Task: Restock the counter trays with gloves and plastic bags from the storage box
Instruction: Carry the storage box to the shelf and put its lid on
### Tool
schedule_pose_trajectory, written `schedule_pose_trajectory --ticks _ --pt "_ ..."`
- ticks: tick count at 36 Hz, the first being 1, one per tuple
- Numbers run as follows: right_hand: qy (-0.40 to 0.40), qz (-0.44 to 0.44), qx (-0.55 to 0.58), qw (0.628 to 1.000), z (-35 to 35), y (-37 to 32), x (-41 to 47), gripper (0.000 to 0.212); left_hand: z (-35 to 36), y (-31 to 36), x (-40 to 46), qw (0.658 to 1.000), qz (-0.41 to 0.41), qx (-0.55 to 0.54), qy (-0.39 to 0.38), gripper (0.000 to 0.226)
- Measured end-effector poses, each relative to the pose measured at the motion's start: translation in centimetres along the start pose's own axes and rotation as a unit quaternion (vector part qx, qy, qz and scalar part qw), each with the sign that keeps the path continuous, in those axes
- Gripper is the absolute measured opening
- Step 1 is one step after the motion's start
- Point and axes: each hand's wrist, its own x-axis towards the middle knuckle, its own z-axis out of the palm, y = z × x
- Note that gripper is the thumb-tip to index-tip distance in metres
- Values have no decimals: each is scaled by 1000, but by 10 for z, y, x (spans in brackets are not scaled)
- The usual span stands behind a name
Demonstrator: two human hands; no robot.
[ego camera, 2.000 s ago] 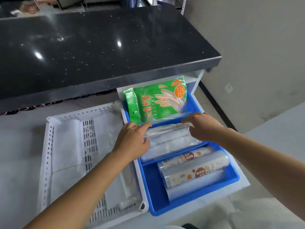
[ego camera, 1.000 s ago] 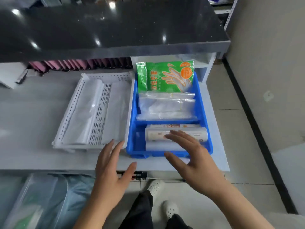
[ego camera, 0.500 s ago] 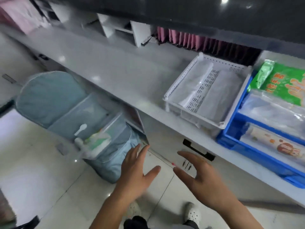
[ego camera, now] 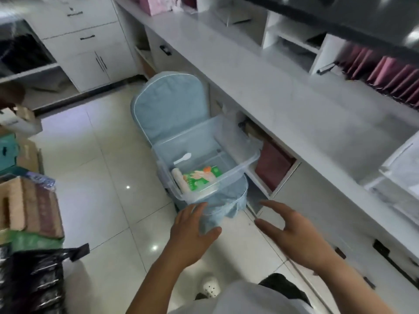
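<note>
The long white surface [ego camera: 283, 91] runs along the right, and only a blurred corner of a white tray [ego camera: 399, 168] shows at its far right edge, so the trays to be restocked sit well apart from where the hands now are. Below the surface's front edge, a blue padded chair [ego camera: 167, 109] stands on the tiled floor, and the clear storage box [ego camera: 229, 175] rests on its seat with no lid on, near an open cubby under the surface. In the box's near-left corner lie a green pack of gloves [ego camera: 199, 177] and, just beside it, a pale roll [ego camera: 179, 179] that is probably plastic bags; a white spoon [ego camera: 182, 158] lies farther back. Both hands hover short of the box, holding nothing: the left hand [ego camera: 192, 232] with fingers spread near the front rim, the right hand [ego camera: 292, 232] with fingers loosely bent and apart. The step appears to be a reach into the box. It would go best by coming down over the near rim, taking the pack flat with one hand and the roll around its middle with the other, lifting straight up so the light box does not shift on the soft seat.
</note>
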Motion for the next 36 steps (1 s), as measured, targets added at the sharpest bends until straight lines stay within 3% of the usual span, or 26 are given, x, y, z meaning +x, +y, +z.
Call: schedule_pose_trajectory --ticks 9,17,23,27,32,36 --pt "-63 15 -44 997 4 -24 74 48 -28 -52 47 992 -63 -106 33 65" --pt "-131 15 -80 988 20 -17 200 51 -56 -97 137 974 -186 -98 89 61" --pt "-220 34 -121 967 50 -2 308 56 -64 -122 217 939 -304 -152 51 68" --pt "-256 24 -183 949 74 10 363 55 -60 -137 254 903 -384 -190 27 72" --pt "-328 -20 -283 901 108 28 399 55 -51 -149 286 899 -405 -162 30 75" --pt "-376 -46 -338 862 125 43 405 52 -46 -151 303 875 -423 -230 56 78"
